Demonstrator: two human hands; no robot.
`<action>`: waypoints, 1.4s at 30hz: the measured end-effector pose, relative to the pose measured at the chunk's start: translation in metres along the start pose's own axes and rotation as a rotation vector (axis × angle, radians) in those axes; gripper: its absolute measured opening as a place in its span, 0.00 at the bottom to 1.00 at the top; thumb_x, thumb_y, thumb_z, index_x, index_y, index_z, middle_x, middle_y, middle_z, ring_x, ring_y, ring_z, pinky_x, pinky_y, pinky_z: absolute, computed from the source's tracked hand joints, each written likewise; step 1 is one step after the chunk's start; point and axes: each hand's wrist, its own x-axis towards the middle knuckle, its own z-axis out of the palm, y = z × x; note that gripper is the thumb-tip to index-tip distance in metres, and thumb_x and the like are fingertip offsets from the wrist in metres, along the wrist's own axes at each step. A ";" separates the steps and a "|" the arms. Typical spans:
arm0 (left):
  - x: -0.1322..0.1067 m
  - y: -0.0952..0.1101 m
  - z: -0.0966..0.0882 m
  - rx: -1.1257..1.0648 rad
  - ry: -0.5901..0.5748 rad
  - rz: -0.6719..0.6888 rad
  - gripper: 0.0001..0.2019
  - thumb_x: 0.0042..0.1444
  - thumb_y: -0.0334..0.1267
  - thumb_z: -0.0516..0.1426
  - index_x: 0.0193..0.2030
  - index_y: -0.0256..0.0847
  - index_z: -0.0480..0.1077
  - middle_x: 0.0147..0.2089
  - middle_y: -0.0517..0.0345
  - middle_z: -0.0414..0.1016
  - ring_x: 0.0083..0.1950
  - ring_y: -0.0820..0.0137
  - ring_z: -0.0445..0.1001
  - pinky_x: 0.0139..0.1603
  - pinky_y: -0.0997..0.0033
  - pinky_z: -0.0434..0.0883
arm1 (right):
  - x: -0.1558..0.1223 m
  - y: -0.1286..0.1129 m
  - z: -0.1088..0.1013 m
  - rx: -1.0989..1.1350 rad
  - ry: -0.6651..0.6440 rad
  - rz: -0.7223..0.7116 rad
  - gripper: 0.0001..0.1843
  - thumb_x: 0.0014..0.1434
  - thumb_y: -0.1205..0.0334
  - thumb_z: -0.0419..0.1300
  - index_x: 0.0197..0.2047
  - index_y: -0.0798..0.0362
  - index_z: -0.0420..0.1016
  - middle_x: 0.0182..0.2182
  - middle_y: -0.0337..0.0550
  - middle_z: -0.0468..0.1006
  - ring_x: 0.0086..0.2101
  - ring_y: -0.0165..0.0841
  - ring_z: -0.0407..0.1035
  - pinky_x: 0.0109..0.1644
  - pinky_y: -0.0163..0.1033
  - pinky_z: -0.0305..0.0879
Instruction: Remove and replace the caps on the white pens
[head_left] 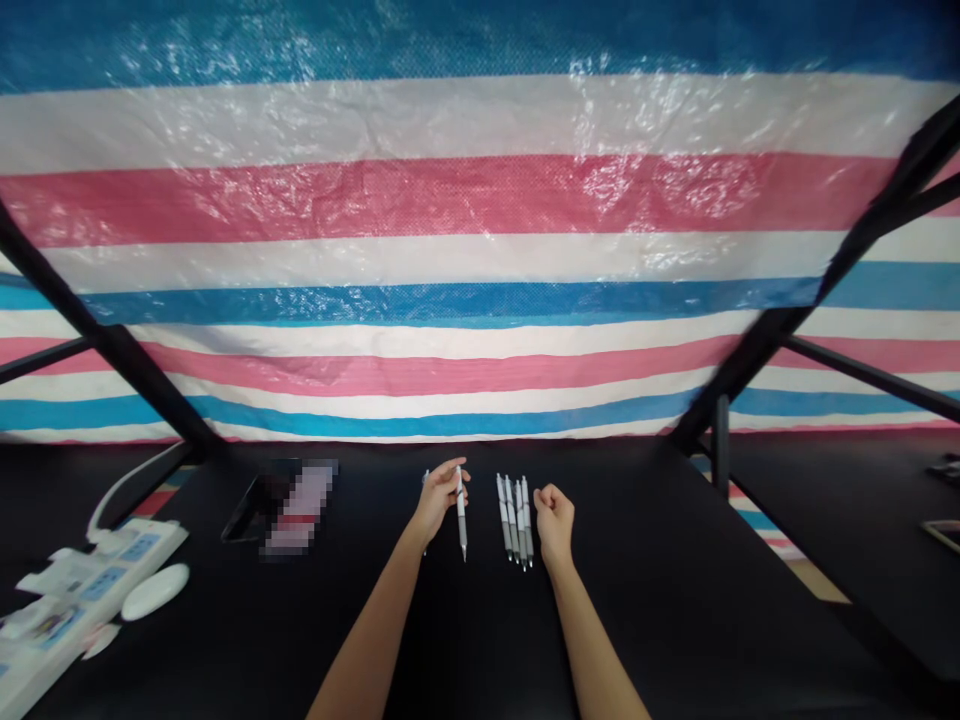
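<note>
My left hand (pixel 437 500) pinches the upper end of a white pen (pixel 461 515), whose grey tip points toward me and hangs just above the black tabletop (pixel 660 600). Another slim pen (pixel 424 479) seems to lie partly hidden under that hand. My right hand (pixel 555 522) is curled into a loose fist on the table with nothing visible in it. Just left of it, several white-and-grey pens (pixel 514 518) lie side by side, tips toward me, not touching the fist.
A dark flat device (pixel 255 500), partly pixelated, lies left of my hands. Further left are a white power strip (pixel 82 590) and a white mouse (pixel 155 591). A striped tarp (pixel 480 200) and black frame bars (pixel 825 270) stand behind the table.
</note>
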 end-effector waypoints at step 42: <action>0.000 0.004 0.001 -0.087 0.022 0.004 0.29 0.44 0.39 0.63 0.55 0.39 0.65 0.35 0.54 0.75 0.25 0.77 0.67 0.26 0.73 0.66 | 0.002 -0.004 0.004 0.080 -0.056 0.040 0.16 0.43 0.50 0.64 0.25 0.54 0.68 0.14 0.25 0.47 0.16 0.23 0.43 0.19 0.31 0.41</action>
